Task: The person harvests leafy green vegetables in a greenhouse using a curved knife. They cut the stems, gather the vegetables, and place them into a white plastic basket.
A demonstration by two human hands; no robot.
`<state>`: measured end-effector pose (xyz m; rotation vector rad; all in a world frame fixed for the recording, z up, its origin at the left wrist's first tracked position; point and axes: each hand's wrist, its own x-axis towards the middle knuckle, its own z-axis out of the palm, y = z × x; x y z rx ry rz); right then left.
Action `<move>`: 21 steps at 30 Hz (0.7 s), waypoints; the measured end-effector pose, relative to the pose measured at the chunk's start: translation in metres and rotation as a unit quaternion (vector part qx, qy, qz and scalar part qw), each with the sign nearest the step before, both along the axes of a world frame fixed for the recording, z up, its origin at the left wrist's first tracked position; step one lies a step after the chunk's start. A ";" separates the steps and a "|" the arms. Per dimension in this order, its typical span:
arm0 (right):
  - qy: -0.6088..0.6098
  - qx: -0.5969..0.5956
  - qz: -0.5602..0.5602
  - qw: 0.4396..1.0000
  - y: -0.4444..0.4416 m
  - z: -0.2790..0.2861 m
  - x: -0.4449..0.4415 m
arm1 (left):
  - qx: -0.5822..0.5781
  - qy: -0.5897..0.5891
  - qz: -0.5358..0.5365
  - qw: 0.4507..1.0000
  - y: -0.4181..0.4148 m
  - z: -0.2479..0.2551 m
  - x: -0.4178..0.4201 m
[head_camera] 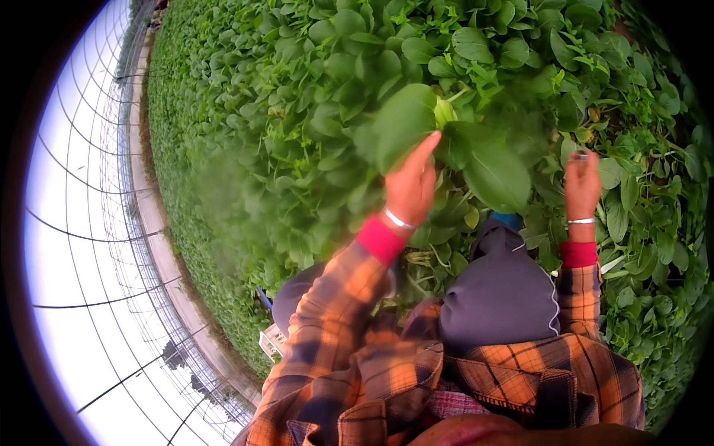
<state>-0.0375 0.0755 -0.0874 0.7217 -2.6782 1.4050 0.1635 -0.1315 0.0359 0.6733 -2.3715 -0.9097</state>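
Observation:
My left hand (pixel 411 187) is closed around the base of a leafy green plant (pixel 496 173), whose broad leaves fan out on both sides of it, its pale base (pixel 444 113) pointing away from me. Motion blurs parts of the leaves. To the right, above the low foliage, my right hand (pixel 582 181) is curled, with a small dark metallic object (pixel 582 156) at its fingers; I cannot tell whether it is a blade or a ring. Both wrists wear silvery bangles below red cuffs.
Dense leafy greens (pixel 251 111) surround my bent knees (pixel 496 290). A pale plastic crate (pixel 272 342) stands by my left leg. Loose or flattened leaves lie near my right hand. Beyond the bed at far left run a concrete strip (pixel 159 223) and a framed, netted greenhouse wall (pixel 89 240).

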 end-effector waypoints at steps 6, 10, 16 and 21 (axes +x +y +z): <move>-0.512 -0.145 0.131 0.837 -0.060 0.070 0.000 | 0.048 0.039 -0.050 0.997 0.024 0.027 -0.005; -0.729 -0.298 0.159 0.596 -0.097 0.037 0.028 | 0.027 0.044 -0.126 0.991 0.032 0.031 -0.017; -0.579 -0.330 0.161 0.728 -0.102 0.022 0.018 | 0.104 -0.144 -0.154 0.972 0.027 0.030 -0.005; -0.463 -0.306 0.098 0.826 -0.097 0.036 0.021 | 0.236 -0.165 0.007 0.957 0.000 0.051 0.011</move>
